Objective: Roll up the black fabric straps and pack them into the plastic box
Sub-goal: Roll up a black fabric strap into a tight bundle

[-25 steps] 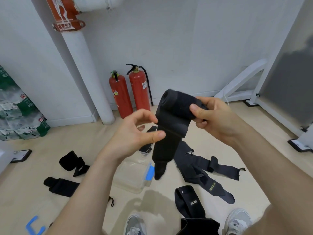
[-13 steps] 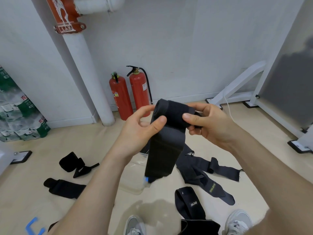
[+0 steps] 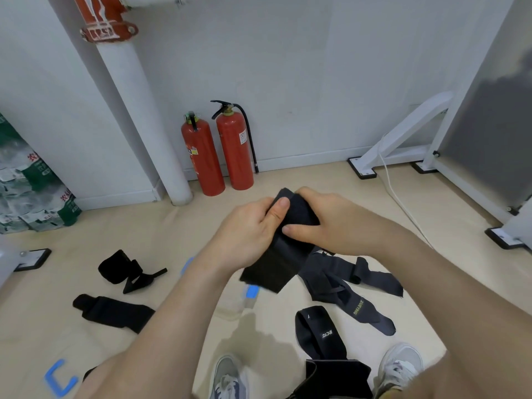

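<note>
Nearest, two grey sneakers on pale beige flooring, a flat black fabric piece between them, a blue tape corner far left. Just beyond, a looped black strap with a white logo, a longer dark grey strap with yellow lettering sprawled to its right, a flattened black strap at left, a part-rolled black strap with a pointed tail farther left. At centre, low on the floor, a clear plastic box with a blue latch, mostly hidden under the forearms; contents not discernible. Above it, held in the air, the black strap roll: soft, matte, fuzzy cloth wound into a thick cylinder, a broad loose tail hanging down toward the box. Left hand closed on the roll's left side, thumb pressed flat along the top. Right hand wrapped over the right side, fingers curled around the cloth, index finger laid across the front. Open floor left and right of the scattered straps. Farther back, two red fire extinguishers upright against the white wall, a white pipe beside them at left, wrapped bottle packs at far left, a white metal frame with black feet and a white cable at right.
</note>
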A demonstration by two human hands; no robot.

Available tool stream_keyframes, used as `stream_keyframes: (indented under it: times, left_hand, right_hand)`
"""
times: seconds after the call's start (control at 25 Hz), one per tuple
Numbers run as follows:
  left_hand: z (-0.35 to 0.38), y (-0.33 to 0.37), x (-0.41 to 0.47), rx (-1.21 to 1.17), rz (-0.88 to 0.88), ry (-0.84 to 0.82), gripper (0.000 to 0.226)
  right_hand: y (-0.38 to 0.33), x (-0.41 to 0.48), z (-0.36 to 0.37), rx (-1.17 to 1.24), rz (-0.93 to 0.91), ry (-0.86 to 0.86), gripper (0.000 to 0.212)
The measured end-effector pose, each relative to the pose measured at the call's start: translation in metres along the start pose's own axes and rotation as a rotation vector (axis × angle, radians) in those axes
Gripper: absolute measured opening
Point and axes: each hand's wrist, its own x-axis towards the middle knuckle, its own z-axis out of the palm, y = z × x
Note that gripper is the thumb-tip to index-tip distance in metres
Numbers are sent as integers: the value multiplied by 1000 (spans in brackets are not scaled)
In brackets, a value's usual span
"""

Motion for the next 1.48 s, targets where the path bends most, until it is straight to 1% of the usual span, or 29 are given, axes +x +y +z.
stream_keyframes:
  times: [0.08,0.12,0.16,0.2,0.24,0.28,0.36,0.4,0.48,0.52,0.6,0.64,0.72,0.8,0.84,0.88,0.96,1.04,1.08,1.12,1.16,1.2,1.24,1.28,1.32,1.36,1.4,1.44,1.48]
  left_hand:
    - [3,-4,2,-84,-47,-66,57]
    - [4,-7,3,-130,-90,-127,59]
    - [4,-9,3,-171,-123,-194,58]
    - [6,-10,1,-223,-140,-232,51]
    - [9,-11,-1,-297,-134,-212,38]
    - [13,-9,-2,-390,-124,-135,29]
    - [19,-7,-3,-538,-138,97,36]
    - [21,-6,-2,-556,-149,181,39]
    - [19,-4,-4,-549,-160,245,34]
    - [18,-5,-3,-552,-169,239,31]
    - [12,-4,-2,-531,-188,139,32]
    - [10,-4,-1,-524,-179,50,35]
    - [8,-5,1,-559,-141,-137,40]
    - [8,-6,3,-610,-155,-254,46]
    - [10,-5,3,-626,-180,-289,47]
    - [13,-5,3,-631,-210,-310,46]
    - [20,-6,3,-629,-265,-320,43]
    - [27,-6,1,-614,-272,-312,33]
    - [30,-6,0,-548,-241,-284,28]
    - [33,-5,-2,-418,-185,-232,23]
    - [33,-2,-4,-223,-118,-164,19]
    - [34,1,-7,18,-52,-70,17]
    - [32,5,-11,245,16,69,21]
    - [31,7,-14,414,112,226,24]
    - [30,10,-18,534,233,343,22]
    - [30,10,-19,597,352,400,20]
    - [29,10,-20,614,432,414,20]
    - [27,12,-20,611,458,389,23]
    - [24,16,-18,588,400,324,29]
  right_hand:
    - [-1,1,7,-192,-24,142,32]
    - [0,2,10,-257,-31,179,34]
    - [2,3,11,-290,-31,187,34]
    - [4,4,11,-279,-28,172,32]
    - [7,6,9,-182,-17,170,30]
    - [11,8,6,-4,8,192,26]
    - [17,12,-5,403,71,302,21]
    - [20,12,-10,531,102,341,21]
    - [23,8,-18,655,126,323,22]
    - [22,5,-20,690,118,284,21]
    - [19,2,-21,795,81,215,12]
    - [17,1,-22,866,63,195,7]
    - [14,0,-24,954,33,181,10]
    - [14,-1,-25,937,31,182,9]
    - [15,-1,-24,893,45,194,7]
    - [17,1,-22,803,69,229,8]
    - [25,7,-16,500,121,356,21]
    - [33,13,-11,243,151,486,29]
    - [36,15,-9,165,166,529,31]
    - [38,17,-5,107,182,561,32]
    - [40,19,-2,68,193,586,32]
    - [41,22,2,51,197,605,32]
    - [41,24,5,60,192,622,33]
    - [41,26,8,86,185,634,34]
    - [41,27,9,110,182,643,35]
    - [41,29,9,121,183,646,36]
    - [41,30,10,120,186,644,36]
    - [41,31,11,113,193,638,36]
    - [40,31,13,92,199,629,36]
